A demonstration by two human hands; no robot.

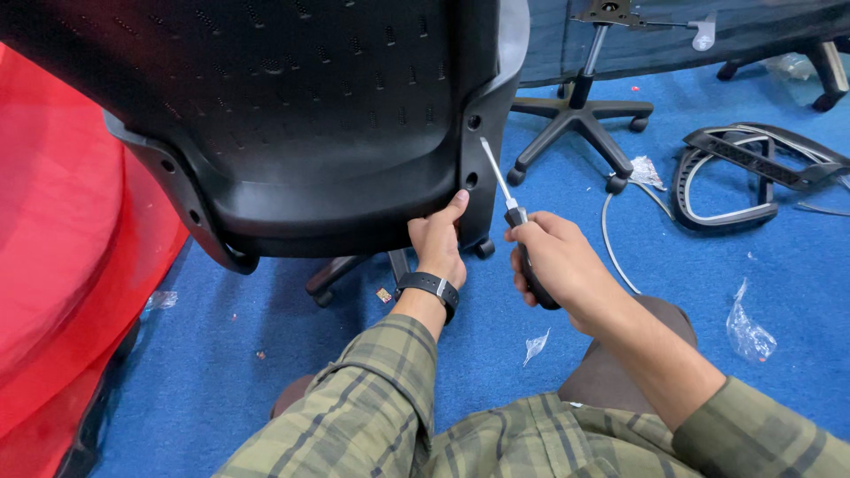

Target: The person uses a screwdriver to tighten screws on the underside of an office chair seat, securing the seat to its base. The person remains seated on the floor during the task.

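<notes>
— Red fabric (53,248) fills the left edge, and next to it stands the black chair backrest (301,124), tilted toward the person. What is the left hand (438,248) doing there?

— It rests against the lower right corner of the backrest. The thumb points up and touches the plastic just beside the lower screw hole (471,180); the other fingers are curled behind the edge, so I cannot tell if they pinch something. A black wristband (429,288) is on this wrist.

— And the right hand (553,265)?

— It is closed in a fist around the dark handle of the screwdriver (509,208). The metal shaft goes up and to the left, and its tip is near the side rail, between the lower hole and the upper hole (475,121), not inside either of them.

— So which step is this, in your opinion?

— I judge it as the moment of aiming the tool at a fixing point of the backrest. I cannot see any screw in the holes.

— What does the next move need?

— Probably the tip must be brought straight into one hole, while the left hand keeps the backrest steady so it does not swing.

— What lies further right?

— A star-shaped chair base (580,115) with its column, and the grey armrest parts (753,168), all on the blue carpet (779,265), well apart from the hands.
</notes>
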